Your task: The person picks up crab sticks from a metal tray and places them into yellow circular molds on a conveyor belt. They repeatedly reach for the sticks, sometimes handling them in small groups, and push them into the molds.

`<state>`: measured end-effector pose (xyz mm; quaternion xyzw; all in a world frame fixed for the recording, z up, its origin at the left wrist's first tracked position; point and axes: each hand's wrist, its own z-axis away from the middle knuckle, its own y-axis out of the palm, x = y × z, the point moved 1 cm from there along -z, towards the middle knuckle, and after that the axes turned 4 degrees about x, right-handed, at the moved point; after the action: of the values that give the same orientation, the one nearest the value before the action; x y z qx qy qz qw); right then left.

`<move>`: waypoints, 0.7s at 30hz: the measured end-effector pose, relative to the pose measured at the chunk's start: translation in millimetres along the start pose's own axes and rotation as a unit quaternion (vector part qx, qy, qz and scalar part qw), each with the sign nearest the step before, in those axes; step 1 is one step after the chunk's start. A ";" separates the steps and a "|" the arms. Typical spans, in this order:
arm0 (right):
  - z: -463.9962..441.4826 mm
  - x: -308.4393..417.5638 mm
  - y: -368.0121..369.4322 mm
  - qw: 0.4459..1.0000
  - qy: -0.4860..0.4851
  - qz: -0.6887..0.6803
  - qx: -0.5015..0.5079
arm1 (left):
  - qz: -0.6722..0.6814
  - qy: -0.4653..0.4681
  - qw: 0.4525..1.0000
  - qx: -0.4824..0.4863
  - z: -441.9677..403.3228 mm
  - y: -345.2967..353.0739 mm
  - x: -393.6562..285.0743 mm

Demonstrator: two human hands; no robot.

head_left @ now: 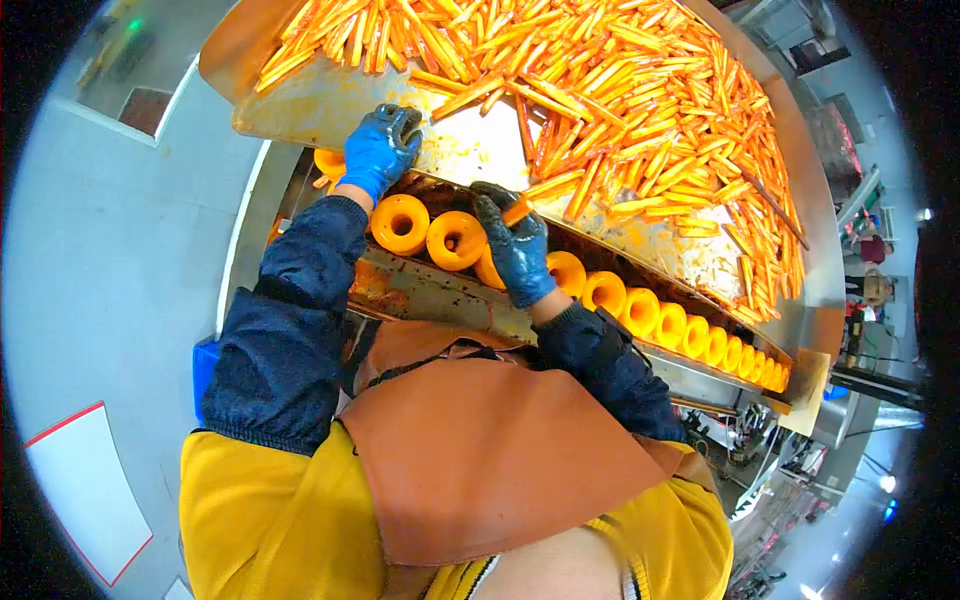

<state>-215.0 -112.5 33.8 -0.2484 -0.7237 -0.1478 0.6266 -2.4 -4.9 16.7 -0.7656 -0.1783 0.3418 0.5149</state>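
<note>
Slanting toward the tray (465,150), an orange stick (517,211) sits in the right hand (515,245).

We look forward and steeply down from a single head-worn camera, its wide round view taking in our own chest, both arms and the tray (330,105) just beyond.

You have two hands in shiny blue gloves, the left hand (382,150) and the right hand (515,245). There is one wide silver metal tray (330,105), more than ten round orange funnel-shaped rings (604,291), and too many long thin orange sticks (650,150) for counting.
</note>
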 end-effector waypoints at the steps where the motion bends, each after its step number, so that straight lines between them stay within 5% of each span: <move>1: -5.0 5.9 11.7 1.000 -0.002 -0.002 0.001 | 0.002 0.007 1.000 -0.009 -0.2 1.2 2.4; 3: -14.0 11.2 35.6 0.993 0.013 -0.115 0.032 | 0.005 0.013 1.000 -0.004 -2.9 5.3 8.0; 5: -13.0 -8.9 52.7 0.993 0.050 -0.072 0.081 | 0.012 0.020 1.000 0.003 -2.2 5.0 7.9; 7: -10.9 -20.7 56.9 0.988 -0.056 0.102 0.102 | 0.016 0.024 1.000 0.004 -1.9 -0.9 4.7; 8: -6.0 -28.9 48.9 0.962 0.005 0.230 0.150 | 0.017 0.029 0.999 0.004 -2.6 -0.4 4.5; 12: 0.8 5.7 -6.4 0.961 0.021 0.210 0.178 | 0.022 0.021 1.000 0.002 -3.0 4.1 7.5; 14: -7.7 3.2 -60.4 0.943 -0.062 0.297 0.135 | 0.013 0.015 1.000 -0.006 -4.0 12.2 13.5; 15: -18.0 14.2 -87.8 0.917 -0.131 0.362 0.102 | 0.016 0.016 1.000 -0.005 -4.2 10.6 12.2; 16: -42.2 19.8 -130.4 0.820 -0.118 0.545 0.128 | 0.010 0.013 1.000 -0.005 -3.3 6.8 6.7; 19: -57.7 12.4 -131.9 0.722 -0.210 0.621 0.222 | 0.006 0.008 1.000 0.003 -5.0 5.0 4.8; 21: -68.9 7.0 -118.8 0.719 -0.180 0.623 0.251 | 0.006 0.011 1.000 -0.007 -4.4 3.6 3.2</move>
<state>-222.9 -246.4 64.0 -0.4989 -0.5150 0.5104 0.4747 2.7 -7.3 13.4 -0.7742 -0.1707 0.3346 0.5095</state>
